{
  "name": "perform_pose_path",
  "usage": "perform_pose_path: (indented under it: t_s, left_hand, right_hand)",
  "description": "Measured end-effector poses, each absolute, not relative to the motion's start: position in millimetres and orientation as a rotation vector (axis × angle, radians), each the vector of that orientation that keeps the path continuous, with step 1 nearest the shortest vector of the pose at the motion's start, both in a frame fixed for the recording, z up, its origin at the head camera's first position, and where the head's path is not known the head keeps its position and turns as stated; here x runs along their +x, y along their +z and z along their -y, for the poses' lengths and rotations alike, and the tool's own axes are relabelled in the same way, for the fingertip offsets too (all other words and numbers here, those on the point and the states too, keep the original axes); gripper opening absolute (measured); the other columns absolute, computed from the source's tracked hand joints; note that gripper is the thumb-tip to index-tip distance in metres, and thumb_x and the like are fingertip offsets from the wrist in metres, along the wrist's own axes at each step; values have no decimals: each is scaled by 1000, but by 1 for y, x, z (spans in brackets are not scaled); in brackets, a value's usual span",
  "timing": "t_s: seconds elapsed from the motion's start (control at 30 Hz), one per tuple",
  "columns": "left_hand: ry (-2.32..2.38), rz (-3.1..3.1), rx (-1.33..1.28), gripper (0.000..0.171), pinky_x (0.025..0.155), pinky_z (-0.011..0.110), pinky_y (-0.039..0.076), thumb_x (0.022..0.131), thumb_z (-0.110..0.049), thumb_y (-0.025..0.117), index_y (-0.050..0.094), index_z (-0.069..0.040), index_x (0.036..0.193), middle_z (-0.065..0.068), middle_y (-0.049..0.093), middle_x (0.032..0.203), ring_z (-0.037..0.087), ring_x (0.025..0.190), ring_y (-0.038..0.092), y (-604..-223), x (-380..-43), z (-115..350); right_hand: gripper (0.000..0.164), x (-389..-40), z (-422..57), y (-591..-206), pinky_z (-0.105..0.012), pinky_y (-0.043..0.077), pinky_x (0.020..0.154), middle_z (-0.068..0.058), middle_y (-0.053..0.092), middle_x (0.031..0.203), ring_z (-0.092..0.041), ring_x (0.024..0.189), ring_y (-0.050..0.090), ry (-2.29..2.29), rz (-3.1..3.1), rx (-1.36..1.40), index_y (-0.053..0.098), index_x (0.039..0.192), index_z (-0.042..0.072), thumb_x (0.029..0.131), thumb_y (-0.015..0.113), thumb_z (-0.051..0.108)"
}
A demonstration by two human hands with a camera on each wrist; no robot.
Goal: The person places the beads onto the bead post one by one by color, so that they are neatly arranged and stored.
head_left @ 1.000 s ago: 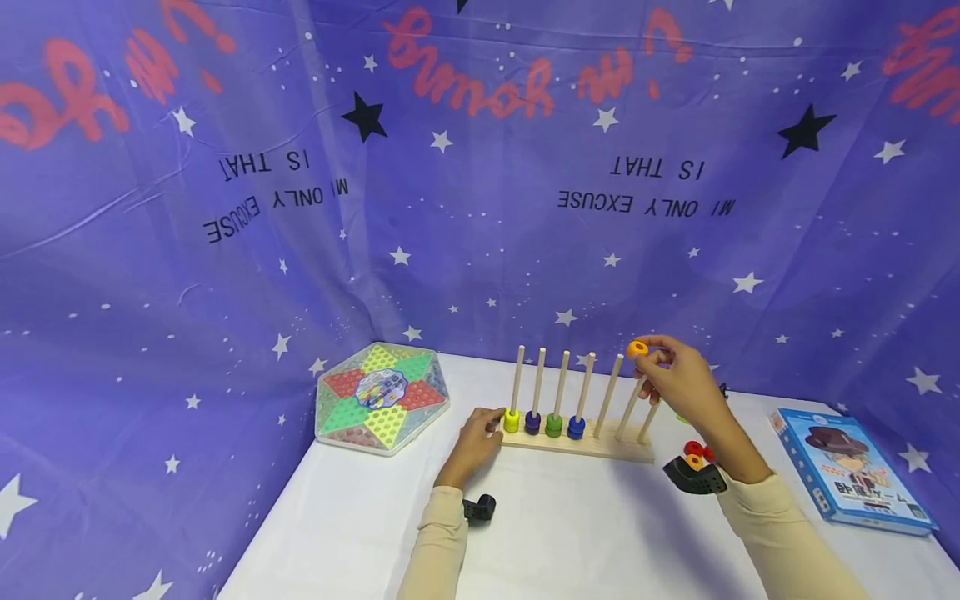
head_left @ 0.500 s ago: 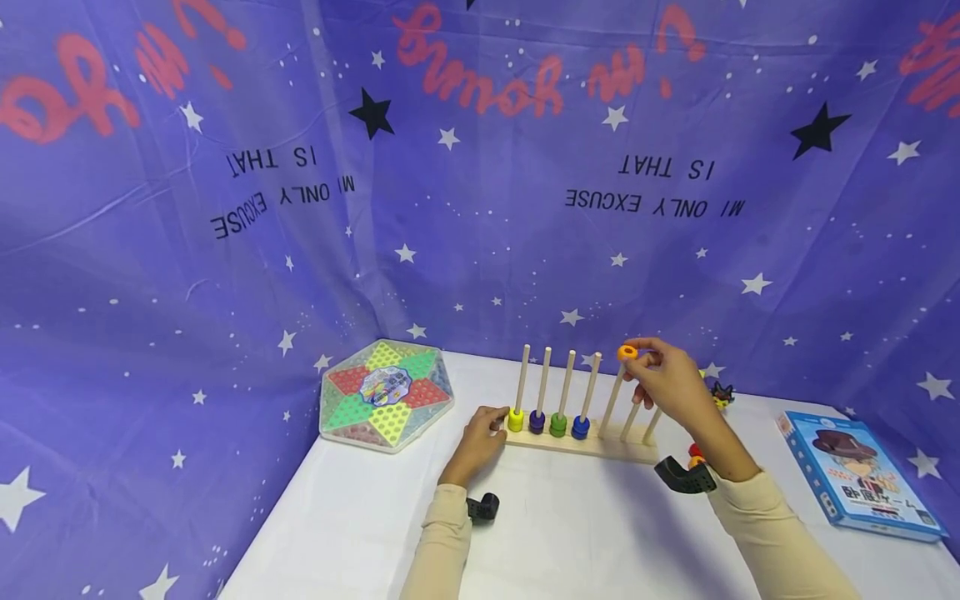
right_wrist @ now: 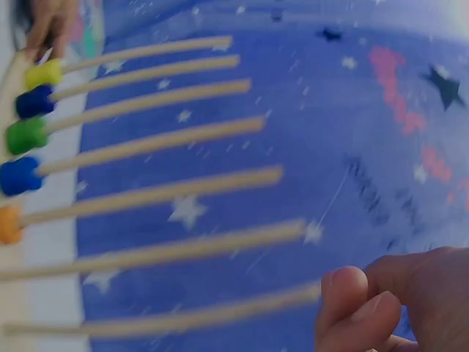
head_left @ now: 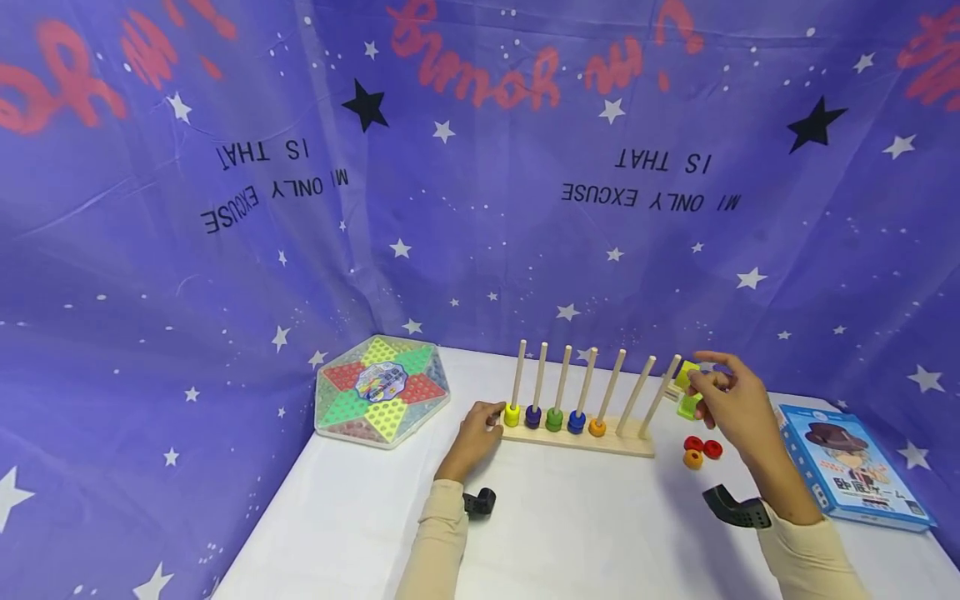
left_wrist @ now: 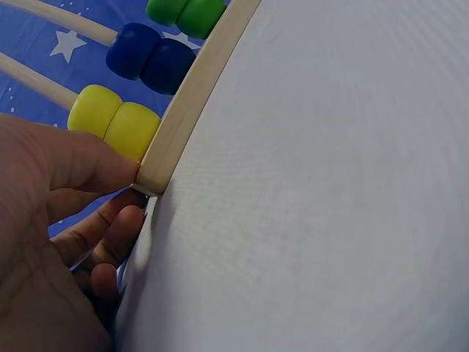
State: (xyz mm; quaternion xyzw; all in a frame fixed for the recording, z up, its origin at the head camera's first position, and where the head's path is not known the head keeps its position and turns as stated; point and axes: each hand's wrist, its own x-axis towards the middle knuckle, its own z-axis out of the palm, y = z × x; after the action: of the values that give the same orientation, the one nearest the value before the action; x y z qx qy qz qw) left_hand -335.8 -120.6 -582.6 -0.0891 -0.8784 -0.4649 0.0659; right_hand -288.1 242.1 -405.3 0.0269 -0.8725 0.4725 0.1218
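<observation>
A wooden peg stand (head_left: 577, 439) with several upright pegs lies across the table. From the left, its pegs carry yellow beads (head_left: 512, 416), purple beads (head_left: 533, 417), green beads (head_left: 554, 419), blue beads (head_left: 576, 422) and a single orange bead (head_left: 597, 427). The two rightmost pegs are bare. My left hand (head_left: 477, 435) grips the stand's left end; in the left wrist view its fingertips are at the corner, beside the yellow beads (left_wrist: 132, 130). My right hand (head_left: 737, 408), holding nothing and with fingers loosely bent, is raised right of the pegs. Two red beads (head_left: 713, 450) and another orange bead (head_left: 693, 459) lie below it.
Yellow-green blocks (head_left: 687, 406) sit behind the right hand, partly covered by it. A blue box (head_left: 855, 471) lies at the right. At the back left is a hexagonal Chinese checkers board (head_left: 382, 394). A purple star-print cloth (head_left: 480, 250) hangs behind the table.
My right hand has let go of the orange bead, which now sits at the foot of the fifth peg. That hand then moved right, uncovering the loose beads. My left hand stays put.
</observation>
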Motion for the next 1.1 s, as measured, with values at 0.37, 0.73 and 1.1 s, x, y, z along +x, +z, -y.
perform_pose_path:
  t_s: [0.37,0.73,1.1]
  left_hand:
    - [-1417,2633,-277,44,85,41,35,85,0,61,59,-3,128,11,56,108,21,93,52,-579,-334,123]
    - [-1406,2629,-261,45,85,41,37,84,0,61,58,-5,129,8,56,108,20,93,52,-581,-333,121]
    - [-1444,2615,-275,44,85,40,39,86,-1,60,58,-4,129,10,56,110,20,94,53,-580,-332,119]
  right_hand:
    - [56,-279,-292,-513,-31,50,52,-13,67,87,-20,56,58,1527,2716,-422,34,138,1,97,49,36]
    - [71,-276,-295,-554,-32,51,50,-4,67,77,-20,53,60,1602,2746,-483,28,134,-7,91,60,40]
    - [72,-281,-285,-559,-31,51,49,-3,65,72,-20,52,61,1575,2724,-561,25,135,-6,91,60,38]
